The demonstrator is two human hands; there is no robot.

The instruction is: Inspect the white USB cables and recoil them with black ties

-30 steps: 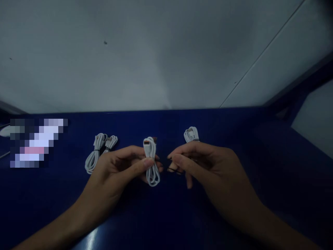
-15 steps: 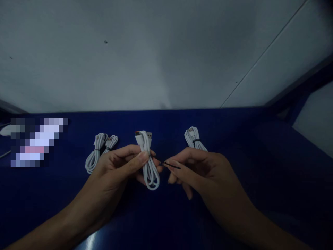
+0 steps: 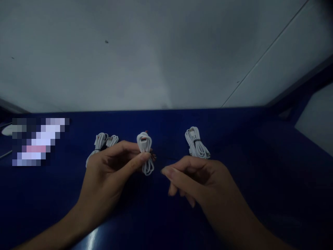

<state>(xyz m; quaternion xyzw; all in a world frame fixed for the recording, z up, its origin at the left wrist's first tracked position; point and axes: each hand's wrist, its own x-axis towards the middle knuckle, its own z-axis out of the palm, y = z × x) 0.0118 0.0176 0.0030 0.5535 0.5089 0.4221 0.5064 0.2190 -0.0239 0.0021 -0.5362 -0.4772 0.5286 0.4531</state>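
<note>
Three white coiled cables on a dark blue table point(image 3: 234, 215), low light. Left hand point(image 3: 111, 170), centre-left of frame, pinches the middle cable bundle point(image 3: 145, 152) between thumb and fingers, bundle upright, plugs on top, loop hanging below the fingertips, raised just above the tabletop. Right hand point(image 3: 197, 177), centre-right, fingers curled with thumb and forefinger tips pressed together; whether anything thin sits in that pinch can't be told, too dark. Left cable bundle point(image 3: 100, 144) lies flat behind the left hand, partly hidden. Right cable bundle point(image 3: 196, 144) lies just above the right hand, black tie around it. Pixelated patch at left edge. Grey wall point(image 3: 156, 52) fills upper frame.
</note>
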